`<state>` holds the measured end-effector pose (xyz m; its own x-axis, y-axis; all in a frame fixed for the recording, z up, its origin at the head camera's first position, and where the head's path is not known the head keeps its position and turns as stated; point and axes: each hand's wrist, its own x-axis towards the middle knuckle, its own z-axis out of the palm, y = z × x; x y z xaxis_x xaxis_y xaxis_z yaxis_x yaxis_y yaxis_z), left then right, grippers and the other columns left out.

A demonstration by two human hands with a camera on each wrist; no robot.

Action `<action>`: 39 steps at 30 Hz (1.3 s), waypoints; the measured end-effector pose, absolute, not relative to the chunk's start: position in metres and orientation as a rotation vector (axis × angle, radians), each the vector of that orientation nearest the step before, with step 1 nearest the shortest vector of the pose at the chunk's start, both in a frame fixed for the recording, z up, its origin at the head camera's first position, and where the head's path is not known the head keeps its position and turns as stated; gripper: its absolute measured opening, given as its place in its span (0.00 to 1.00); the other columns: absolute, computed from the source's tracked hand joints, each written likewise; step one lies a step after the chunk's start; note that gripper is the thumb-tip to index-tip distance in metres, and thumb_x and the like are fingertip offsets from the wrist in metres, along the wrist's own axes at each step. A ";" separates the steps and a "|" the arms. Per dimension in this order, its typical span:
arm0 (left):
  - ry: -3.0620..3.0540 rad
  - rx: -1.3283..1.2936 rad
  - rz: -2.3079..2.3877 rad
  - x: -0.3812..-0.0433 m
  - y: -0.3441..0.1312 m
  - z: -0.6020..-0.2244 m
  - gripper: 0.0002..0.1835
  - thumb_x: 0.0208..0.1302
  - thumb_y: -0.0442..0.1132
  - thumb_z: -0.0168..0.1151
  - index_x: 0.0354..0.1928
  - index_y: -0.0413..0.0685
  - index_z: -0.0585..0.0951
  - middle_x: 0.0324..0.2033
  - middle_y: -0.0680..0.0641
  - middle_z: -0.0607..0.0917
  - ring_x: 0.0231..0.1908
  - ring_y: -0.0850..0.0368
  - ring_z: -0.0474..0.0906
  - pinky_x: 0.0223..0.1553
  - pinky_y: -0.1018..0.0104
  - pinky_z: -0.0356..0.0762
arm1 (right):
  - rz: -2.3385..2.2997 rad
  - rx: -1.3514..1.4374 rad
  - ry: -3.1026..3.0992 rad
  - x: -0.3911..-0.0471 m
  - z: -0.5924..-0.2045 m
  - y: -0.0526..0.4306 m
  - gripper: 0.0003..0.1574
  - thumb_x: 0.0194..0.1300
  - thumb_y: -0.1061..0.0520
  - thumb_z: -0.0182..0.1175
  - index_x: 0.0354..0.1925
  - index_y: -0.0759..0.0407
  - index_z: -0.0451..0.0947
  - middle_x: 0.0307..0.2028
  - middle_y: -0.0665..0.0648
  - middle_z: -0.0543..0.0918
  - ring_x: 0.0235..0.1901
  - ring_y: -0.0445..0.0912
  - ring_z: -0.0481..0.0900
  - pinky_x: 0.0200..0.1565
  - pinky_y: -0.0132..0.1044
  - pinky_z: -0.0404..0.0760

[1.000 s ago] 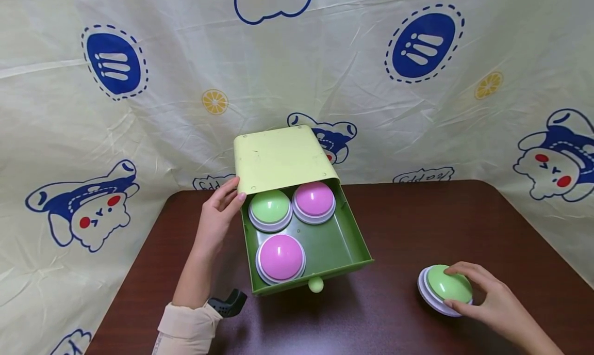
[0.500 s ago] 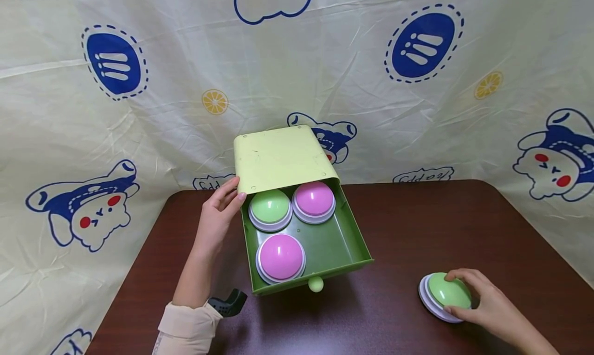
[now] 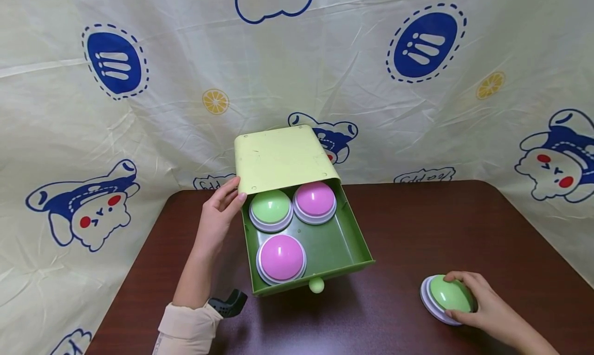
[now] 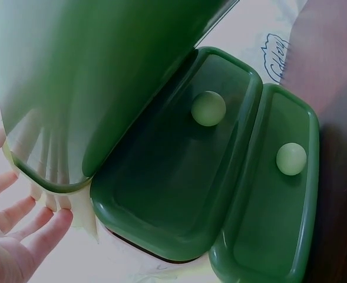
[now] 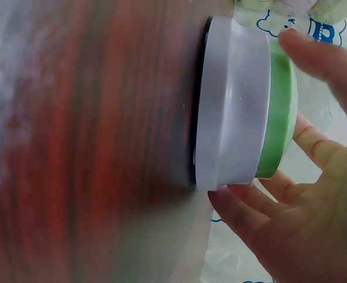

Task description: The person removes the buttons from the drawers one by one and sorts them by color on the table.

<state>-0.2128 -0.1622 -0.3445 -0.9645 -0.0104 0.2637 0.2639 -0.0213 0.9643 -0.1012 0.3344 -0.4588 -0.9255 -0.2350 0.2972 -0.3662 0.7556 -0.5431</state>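
Note:
My right hand (image 3: 487,306) grips a push button with a green dome (image 3: 449,293) and white base, low over the table at the right. Its thumb and fingers lie on opposite sides of the button; the base (image 5: 229,106) faces the tabletop in the right wrist view. With straight fingers, my left hand (image 3: 218,213) touches the front left corner of a pale green drawer cabinet (image 3: 283,159). The cabinet's top drawer (image 3: 339,239) is pulled out. Inside it lie a green button (image 3: 270,208) and two pink buttons (image 3: 314,199), one back right and one front left.
Below the pulled-out drawer, two drawer fronts with round knobs (image 4: 208,108) show in the left wrist view. The open drawer's knob (image 3: 316,285) juts toward me. A printed cloth (image 3: 371,86) hangs behind the dark wooden table (image 3: 399,226).
My right hand and its green button have moved slightly down in the head view, toward me. The left hand, cabinet and drawer stay where they were.

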 end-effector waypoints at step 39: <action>-2.046 -0.275 -2.112 -0.213 -0.162 -0.344 0.25 0.61 0.35 0.58 0.61 0.42 0.68 0.60 0.52 0.66 0.56 0.55 0.65 0.53 0.67 0.67 | 0.867 0.685 -2.723 -0.116 -0.360 0.268 0.54 0.49 0.56 0.69 0.68 0.45 0.51 0.67 0.51 0.50 0.64 0.37 0.44 0.62 0.48 0.50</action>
<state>-0.2128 -0.1624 -0.3439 -0.9650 -0.0062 0.2621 0.2621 -0.0308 0.9645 -0.1162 0.2682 -0.3600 -0.8717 -0.3683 0.3232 -0.4874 0.7200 -0.4940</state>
